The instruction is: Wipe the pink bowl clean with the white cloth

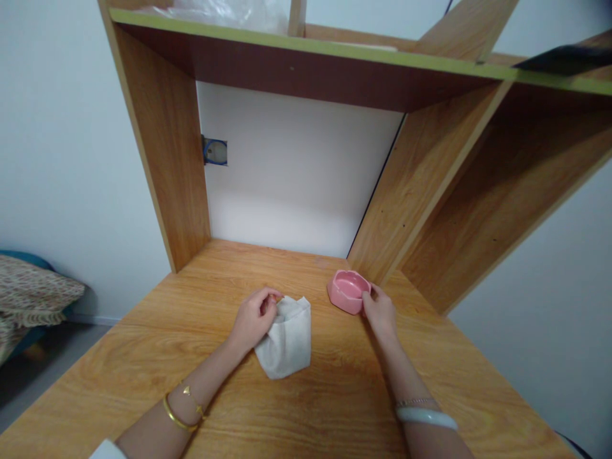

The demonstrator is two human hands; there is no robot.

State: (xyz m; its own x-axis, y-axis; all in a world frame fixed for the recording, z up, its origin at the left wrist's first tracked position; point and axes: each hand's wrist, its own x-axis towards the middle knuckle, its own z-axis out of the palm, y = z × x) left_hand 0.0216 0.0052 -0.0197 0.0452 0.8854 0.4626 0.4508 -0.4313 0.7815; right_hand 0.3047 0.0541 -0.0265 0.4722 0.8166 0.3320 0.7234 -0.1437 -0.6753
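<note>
My left hand (255, 317) is closed on the upper left edge of a whitish cloth (289, 344), with thumb and fingers pinched together. The cloth hangs in loose folds at the desk surface; whether it rests on the wood I cannot tell. To the right, my right hand (380, 310) grips the near right rim of a pink ashtray-like dish (345, 294) with an angular, notched rim. Its thumb is at the rim, and the other fingers are partly hidden behind the wall. The inside of the dish that shows is plain pink.
Both hands are over a wooden desk (229, 280). A vertical wooden panel (406, 185) rises just behind the dish, and a shelf (306, 64) spans above. A wall socket opening (216, 152) is at the back left. Clear plastic (229, 14) lies on the shelf.
</note>
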